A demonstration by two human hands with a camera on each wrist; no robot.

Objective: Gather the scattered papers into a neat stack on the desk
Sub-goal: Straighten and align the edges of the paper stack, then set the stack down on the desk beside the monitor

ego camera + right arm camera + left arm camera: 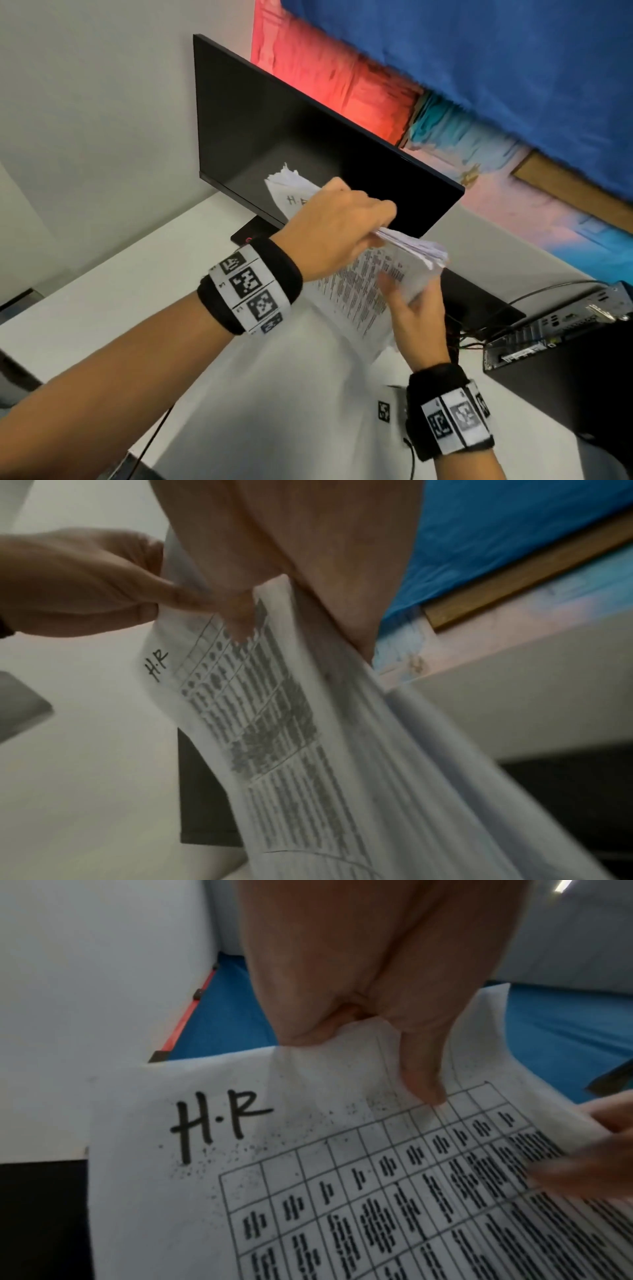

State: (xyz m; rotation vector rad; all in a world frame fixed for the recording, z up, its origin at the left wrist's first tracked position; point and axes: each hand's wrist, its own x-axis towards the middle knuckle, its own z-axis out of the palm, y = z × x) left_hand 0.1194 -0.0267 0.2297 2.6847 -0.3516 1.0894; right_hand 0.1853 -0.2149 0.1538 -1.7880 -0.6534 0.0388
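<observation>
A sheaf of white papers with printed tables hangs in the air in front of the monitor, above the white desk. Its front sheet bears a handwritten "H.R" and a grid. My left hand pinches the top edge of the sheaf, thumb on the front sheet, as the left wrist view shows. My right hand grips the sheaf's right side from below. In the right wrist view the papers hang down past my right palm, with the left hand at their top corner.
A black monitor stands at the back of the desk. A small black computer with cables sits at the right. A cable crosses the desk's near edge. A blue and red cloth hangs behind.
</observation>
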